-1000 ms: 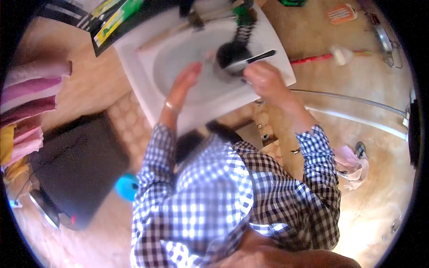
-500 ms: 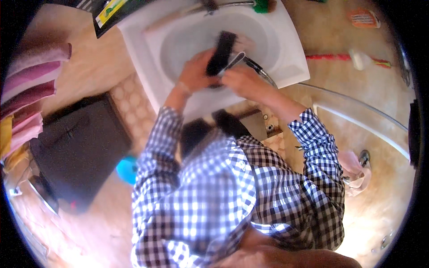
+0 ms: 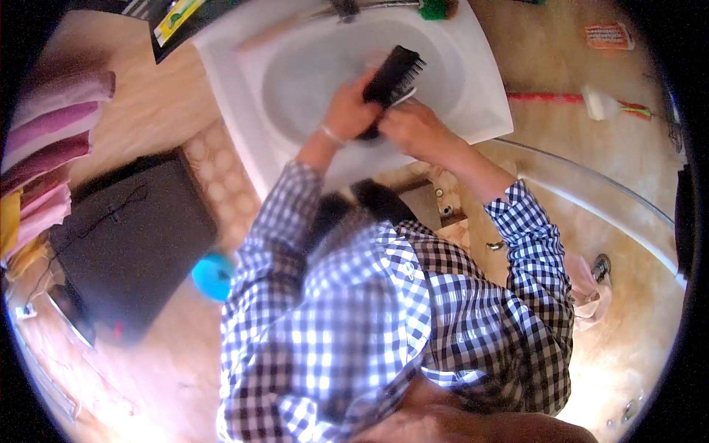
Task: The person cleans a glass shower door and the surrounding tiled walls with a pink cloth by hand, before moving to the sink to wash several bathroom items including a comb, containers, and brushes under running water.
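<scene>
A black hairbrush [image 3: 395, 75] with its teeth toward the right is tilted above the white washbasin [image 3: 484, 103]. My left hand [image 3: 351, 111] is closed round the brush from its left side. Close against it, my right hand [image 3: 413, 129] has its fingers closed on a slim tool. Only a pale, thin end of this tool [image 3: 405, 96] shows beside the bristles; the rest is hidden by the fingers. The lower end of the brush is partly covered by both hands.
A tap [image 3: 344, 10] and a green-bristled object [image 3: 437, 7] are at the basin's far edge. A large dark box [image 3: 133, 244] stands at left, near a blue round object [image 3: 213, 277]. Folded towels [image 3: 55, 122] are at far left. A red-handled item [image 3: 546, 97] lies right.
The brush has turned, so its teeth now show on the right, and its top leans farther right. Both hands have shifted slightly right. The slim tool, seen more fully before, is now mostly hidden.
</scene>
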The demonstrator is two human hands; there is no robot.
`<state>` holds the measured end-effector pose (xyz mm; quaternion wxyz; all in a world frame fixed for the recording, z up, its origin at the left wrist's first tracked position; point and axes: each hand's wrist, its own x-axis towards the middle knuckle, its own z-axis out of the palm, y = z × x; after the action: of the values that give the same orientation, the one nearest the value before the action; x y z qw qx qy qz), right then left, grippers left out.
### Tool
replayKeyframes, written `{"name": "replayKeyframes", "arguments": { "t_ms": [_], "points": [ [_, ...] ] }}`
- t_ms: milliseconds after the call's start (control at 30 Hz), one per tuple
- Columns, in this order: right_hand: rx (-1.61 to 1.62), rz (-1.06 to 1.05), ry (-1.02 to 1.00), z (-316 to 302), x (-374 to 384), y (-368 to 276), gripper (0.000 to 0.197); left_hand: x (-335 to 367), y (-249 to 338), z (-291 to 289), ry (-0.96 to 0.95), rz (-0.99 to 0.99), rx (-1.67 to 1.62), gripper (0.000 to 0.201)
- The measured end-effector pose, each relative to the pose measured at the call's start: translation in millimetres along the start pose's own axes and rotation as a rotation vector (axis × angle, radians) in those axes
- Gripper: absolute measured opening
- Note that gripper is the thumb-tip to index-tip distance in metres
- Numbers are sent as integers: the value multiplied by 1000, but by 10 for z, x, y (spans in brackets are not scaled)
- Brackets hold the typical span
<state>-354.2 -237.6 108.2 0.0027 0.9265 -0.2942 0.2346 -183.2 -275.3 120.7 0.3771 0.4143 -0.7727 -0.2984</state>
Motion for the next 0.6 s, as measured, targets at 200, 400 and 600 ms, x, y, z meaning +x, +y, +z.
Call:
{"name": "replayKeyframes", "arguments": {
  "t_ms": [200, 400, 600],
  "points": [
    [-62, -89, 125, 54, 59, 118, 21, -91, -26, 10, 6, -64, -392, 56],
    [-26, -14, 36, 12, 5, 77, 26, -138, 101, -15, -66, -137, -722, 67],
    [487, 403, -69, -80, 43, -50, 14, -66, 188, -7, -131, -282, -628, 69]
  ]
}}
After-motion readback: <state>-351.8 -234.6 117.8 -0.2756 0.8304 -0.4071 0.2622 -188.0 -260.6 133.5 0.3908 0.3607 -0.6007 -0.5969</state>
